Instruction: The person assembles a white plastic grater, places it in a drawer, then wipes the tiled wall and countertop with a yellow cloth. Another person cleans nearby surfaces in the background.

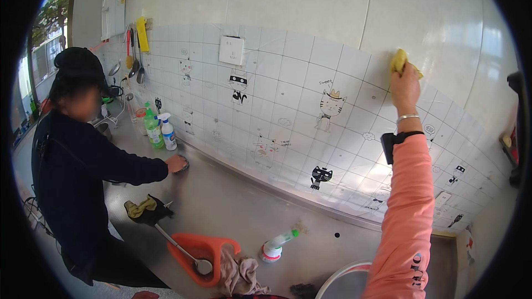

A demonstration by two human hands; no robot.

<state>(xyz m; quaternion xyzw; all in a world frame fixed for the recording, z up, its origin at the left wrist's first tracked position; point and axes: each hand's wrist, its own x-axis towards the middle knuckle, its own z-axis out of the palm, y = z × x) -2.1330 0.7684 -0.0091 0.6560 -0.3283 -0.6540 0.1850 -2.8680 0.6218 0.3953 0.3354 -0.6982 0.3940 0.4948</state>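
Observation:
High on the right, my right hand (405,87) grips a yellow cloth (400,61). The cloth is pressed to the wall (303,0), near the top edge of a tile-patterned wall covering (286,74) with cat drawings. My right arm is stretched out in a salmon sleeve. Only a sliver of my left hand (145,295) shows at the bottom edge, so its fingers and anything in them are hidden. Closest to it on the metal countertop (232,199) are an orange plastic basket (216,253) with a long-handled tool (178,243) leaning in it, and a crumpled pinkish cloth (243,276).
A co-worker (79,166) at left presses a scouring pad (183,164) on the countertop. Spray bottles (168,133) stand by the wall. Nearer are a black item with a yellowish cloth (141,207), a green-capped bottle (274,249), a dark scrubbing pad (303,290) and a round basin (349,278).

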